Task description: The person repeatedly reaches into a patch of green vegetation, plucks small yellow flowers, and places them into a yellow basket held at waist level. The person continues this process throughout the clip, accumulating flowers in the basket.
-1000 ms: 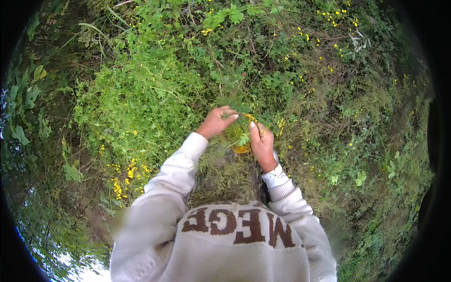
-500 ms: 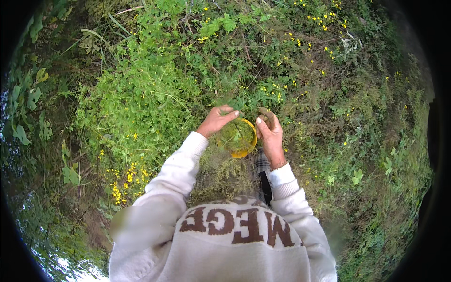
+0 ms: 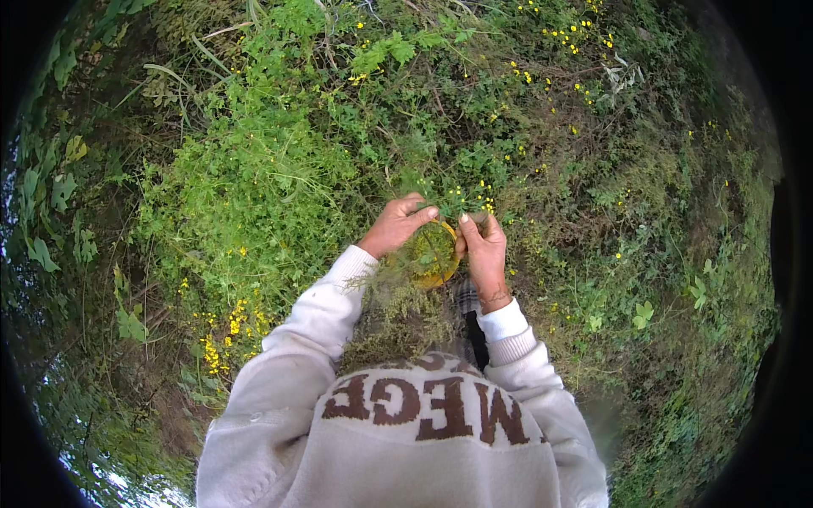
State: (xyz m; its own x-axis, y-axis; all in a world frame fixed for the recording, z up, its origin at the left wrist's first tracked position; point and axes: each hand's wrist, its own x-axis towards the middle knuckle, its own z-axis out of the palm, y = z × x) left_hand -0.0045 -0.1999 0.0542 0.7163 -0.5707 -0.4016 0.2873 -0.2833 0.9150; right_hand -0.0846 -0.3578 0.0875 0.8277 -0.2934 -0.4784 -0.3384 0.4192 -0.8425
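Observation:
A round yellow bowl (image 3: 442, 277) sits between my wrists, filled with green plant bits and small yellow flower heads. Above its far rim, my left hand (image 3: 396, 225) is closed with thumb and fingers pinched on a green stem. Close to its right, my right hand (image 3: 485, 252) pinches among the small yellow blooms of the same flower sprig (image 3: 461, 200). The fingertips of both hands nearly meet over the bowl. Exactly what lies between the right fingertips is partly hidden.
Dense bright green foliage (image 3: 254, 161) spreads to the left, with a yellow flower cluster (image 3: 224, 334) beside my left sleeve. Drier brush (image 3: 644, 186) covers the right. More yellow flowers (image 3: 572, 38) grow at the far right. Brownish dry stems (image 3: 398, 317) lie in front of my body.
My right hand has shifted slightly left, so the two hands are nearer each other. The flowering sprig has come down toward the bowl. A leafy piece seen over the bowl earlier no longer shows there.

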